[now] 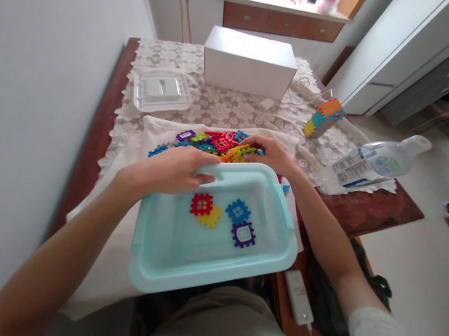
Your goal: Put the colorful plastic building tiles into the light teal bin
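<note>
My left hand point(177, 169) is closed on the far rim of a pale teal plastic bin point(208, 273), thumb inside and fingers over the edge. The bin tilts toward me at the table's near edge. In it lie a red window piece point(201, 205), a yellow piece point(210, 217), a blue window piece point(238, 212) and a purple-framed piece point(243, 234). Beyond the rim is a pile of colourful interlocking plastic building pieces point(224, 142). My right hand point(271, 154) reaches into the pile's right side, fingers curled around yellow and green pieces point(244, 153); the bin partly hides it.
A white box point(248, 69) and a clear plastic lid point(162, 90) stand on the lace-covered table. At right are a small assembled block tower point(324, 117) and a large clear bottle point(379, 161). A white power bank point(298, 297) with a cable lies low right. A wall runs along the left.
</note>
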The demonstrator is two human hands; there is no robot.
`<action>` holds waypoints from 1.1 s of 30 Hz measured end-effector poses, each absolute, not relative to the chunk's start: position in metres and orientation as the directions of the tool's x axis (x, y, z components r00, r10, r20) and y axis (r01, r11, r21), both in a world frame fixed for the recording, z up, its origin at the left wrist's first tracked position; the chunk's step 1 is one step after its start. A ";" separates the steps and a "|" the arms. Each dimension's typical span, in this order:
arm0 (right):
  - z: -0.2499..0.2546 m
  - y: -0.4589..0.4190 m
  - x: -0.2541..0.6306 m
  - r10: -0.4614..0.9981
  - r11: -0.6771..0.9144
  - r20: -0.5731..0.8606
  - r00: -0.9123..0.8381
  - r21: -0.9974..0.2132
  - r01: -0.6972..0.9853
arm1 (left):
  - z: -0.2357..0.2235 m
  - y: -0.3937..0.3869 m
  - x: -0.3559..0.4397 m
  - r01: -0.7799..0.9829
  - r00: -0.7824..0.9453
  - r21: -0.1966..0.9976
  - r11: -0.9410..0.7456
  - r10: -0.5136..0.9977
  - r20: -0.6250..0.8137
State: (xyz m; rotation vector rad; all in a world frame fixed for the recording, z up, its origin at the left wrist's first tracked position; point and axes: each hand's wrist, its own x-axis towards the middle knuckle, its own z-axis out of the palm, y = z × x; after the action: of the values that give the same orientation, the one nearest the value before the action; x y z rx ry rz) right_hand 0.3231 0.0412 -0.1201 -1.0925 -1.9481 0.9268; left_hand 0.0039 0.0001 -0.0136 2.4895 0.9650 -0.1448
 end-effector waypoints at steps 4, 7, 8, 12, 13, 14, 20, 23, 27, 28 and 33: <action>-0.121 0.040 0.316 0.892 0.424 0.318 -0.322 -0.835 0.350 | -0.013 0.000 0.005 0.671 0.739 0.367 -0.644 0.618 -0.268; -0.123 0.041 0.314 0.881 0.461 0.375 -0.288 -0.818 0.344 | -0.013 0.000 0.005 0.673 0.738 0.368 -0.642 0.620 -0.267; -0.124 0.041 0.313 0.877 0.471 0.392 -0.277 -0.813 0.341 | -0.013 0.000 0.005 0.671 0.739 0.371 -0.642 0.619 -0.267; -0.126 0.042 0.311 0.863 0.503 0.447 -0.235 -0.799 0.329 | -0.014 0.000 0.005 0.672 0.737 0.381 -0.635 0.622 -0.264; -0.126 0.042 0.311 0.860 0.509 0.454 -0.232 -0.796 0.328 | -0.014 0.000 0.004 0.669 0.740 0.384 -0.636 0.620 -0.262; -0.125 0.042 0.311 0.858 0.513 0.459 -0.232 -0.793 0.328 | -0.014 0.000 0.004 0.665 0.744 0.388 -0.639 0.617 -0.258; -0.123 0.041 0.311 0.842 0.535 0.473 -0.260 -0.795 0.287 | -0.015 0.000 0.004 0.671 0.738 0.381 -0.636 0.624 -0.258; -0.122 0.040 0.311 0.840 0.523 0.468 -0.276 -0.833 0.178 | -0.015 -0.001 0.004 0.664 0.743 0.390 -0.637 0.620 -0.252; -0.121 0.039 0.309 0.865 0.431 0.426 -0.266 -0.901 -0.042 | -0.015 -0.001 0.003 0.662 0.744 0.392 -0.639 0.623 -0.240; -0.121 0.039 0.308 0.878 0.402 0.405 -0.254 -0.913 -0.066 | -0.016 -0.001 0.003 0.658 0.747 0.396 -0.640 0.622 -0.235; -0.126 0.040 0.305 0.921 0.352 0.357 -0.153 -0.934 -0.060 | -0.016 0.000 0.003 0.657 0.747 0.400 -0.639 0.622 -0.235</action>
State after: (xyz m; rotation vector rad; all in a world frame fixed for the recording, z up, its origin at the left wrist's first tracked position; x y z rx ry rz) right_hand 0.3051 0.0403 -0.1256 -0.8320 -1.4534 1.0607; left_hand 0.0033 -0.0003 -0.0162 2.4809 0.9699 -0.1035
